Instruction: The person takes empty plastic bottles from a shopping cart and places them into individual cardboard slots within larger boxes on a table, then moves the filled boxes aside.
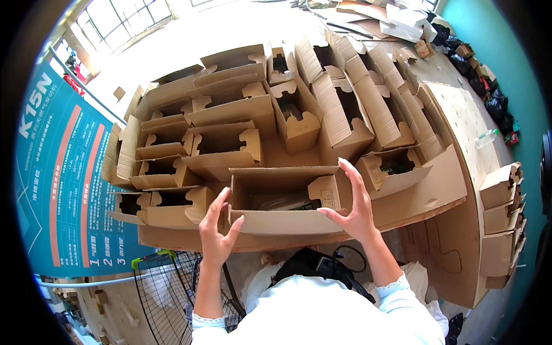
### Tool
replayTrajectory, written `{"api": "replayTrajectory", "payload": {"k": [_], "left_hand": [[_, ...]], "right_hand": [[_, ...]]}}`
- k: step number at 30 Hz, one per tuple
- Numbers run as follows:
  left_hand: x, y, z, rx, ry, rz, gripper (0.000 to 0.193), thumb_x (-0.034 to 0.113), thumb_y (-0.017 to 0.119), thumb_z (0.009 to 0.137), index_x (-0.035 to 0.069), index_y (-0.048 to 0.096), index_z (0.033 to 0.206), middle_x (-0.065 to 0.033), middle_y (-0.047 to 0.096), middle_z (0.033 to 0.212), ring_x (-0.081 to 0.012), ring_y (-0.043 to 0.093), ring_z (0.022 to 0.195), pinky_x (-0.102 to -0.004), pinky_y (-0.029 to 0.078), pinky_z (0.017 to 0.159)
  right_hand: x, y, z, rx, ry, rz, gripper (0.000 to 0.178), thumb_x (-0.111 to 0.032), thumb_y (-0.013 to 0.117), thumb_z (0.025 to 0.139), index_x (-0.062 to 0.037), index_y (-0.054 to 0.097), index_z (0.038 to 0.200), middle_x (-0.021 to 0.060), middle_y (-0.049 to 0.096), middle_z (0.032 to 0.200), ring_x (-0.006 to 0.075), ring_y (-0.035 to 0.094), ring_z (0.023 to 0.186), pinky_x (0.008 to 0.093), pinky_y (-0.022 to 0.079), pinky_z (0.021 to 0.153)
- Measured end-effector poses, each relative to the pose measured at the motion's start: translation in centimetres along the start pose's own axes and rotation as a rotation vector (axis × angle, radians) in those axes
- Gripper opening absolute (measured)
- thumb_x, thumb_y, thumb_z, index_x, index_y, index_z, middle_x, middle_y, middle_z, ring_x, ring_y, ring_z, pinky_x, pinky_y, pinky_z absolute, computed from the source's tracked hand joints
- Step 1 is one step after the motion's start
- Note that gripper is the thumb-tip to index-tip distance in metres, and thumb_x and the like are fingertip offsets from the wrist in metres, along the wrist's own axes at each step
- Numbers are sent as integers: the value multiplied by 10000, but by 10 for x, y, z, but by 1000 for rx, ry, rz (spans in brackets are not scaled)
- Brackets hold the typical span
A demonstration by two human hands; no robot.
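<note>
A long, open-topped brown cardboard box (276,223) stands in the middle of the front row, directly before me. Clear plastic and something dark green with a label (310,205) lie inside it, partly hidden by its walls. At its left end is my left hand (215,233), thumb and fingers apart, the thumb tip over the front corner. My right hand (359,215) spans the right end. Its fingertips are by the back corner and its thumb lies at the front rim. Both hands look spread rather than closed round the cardboard.
Several similar open boxes (227,152) stand in rows behind and beside it on a large cardboard sheet (425,204). A black wire cart (164,287) is at lower left, near a blue banner (69,190). More boxes (497,250) stack at right; black bags (494,109) line the wall.
</note>
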State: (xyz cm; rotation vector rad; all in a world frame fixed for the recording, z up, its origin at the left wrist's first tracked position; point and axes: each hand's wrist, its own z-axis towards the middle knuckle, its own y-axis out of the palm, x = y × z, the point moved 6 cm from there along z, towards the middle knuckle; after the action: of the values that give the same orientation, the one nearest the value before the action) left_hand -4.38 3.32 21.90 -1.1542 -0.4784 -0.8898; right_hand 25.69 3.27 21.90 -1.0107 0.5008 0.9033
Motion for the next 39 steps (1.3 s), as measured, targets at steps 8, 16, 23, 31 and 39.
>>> {"api": "replayTrajectory", "payload": {"k": [8,16,23,31,39], "left_hand": [[27,-4,-15,15,205,213,288,219,825,690,75,700,906,-151,514,1391,-354,383,1368,-519,322,1118],[16,-3,-31,-132,-75,-86,310,130,832,686,38,618,890,-158,665,1097,-328,650,1061,-392,510,912],[-1,8,-3,-182,-96,45,581,178,843,700,52,532,1175,-118,635,1026,-266,620,864,-368,506,785],[9,15,4,-18,111,460,986,317,799,747,97,242,1530,-128,209,1594,-310,184,1477,-469,178,1200],[13,72,8,-529,210,593,883,611,603,843,164,281,1533,-93,227,1597,-303,125,1491,-545,54,1202]], "right_hand": [[-32,-6,-23,-26,-133,147,176,-149,701,829,-56,653,688,35,680,696,203,646,659,320,505,677],[-31,-1,-29,-332,-85,128,173,-92,763,746,-54,609,676,53,693,806,198,646,731,320,511,658],[-26,-8,42,20,-129,-31,336,-201,715,826,-62,653,1126,109,673,1128,315,601,1121,410,468,981],[5,31,1,-477,-152,-286,354,-266,643,899,-60,659,1186,97,638,1259,244,558,1232,384,427,1059],[8,44,-11,-456,-211,-316,417,-125,546,927,-94,555,1343,103,466,1459,271,371,1397,458,235,1182]]}}
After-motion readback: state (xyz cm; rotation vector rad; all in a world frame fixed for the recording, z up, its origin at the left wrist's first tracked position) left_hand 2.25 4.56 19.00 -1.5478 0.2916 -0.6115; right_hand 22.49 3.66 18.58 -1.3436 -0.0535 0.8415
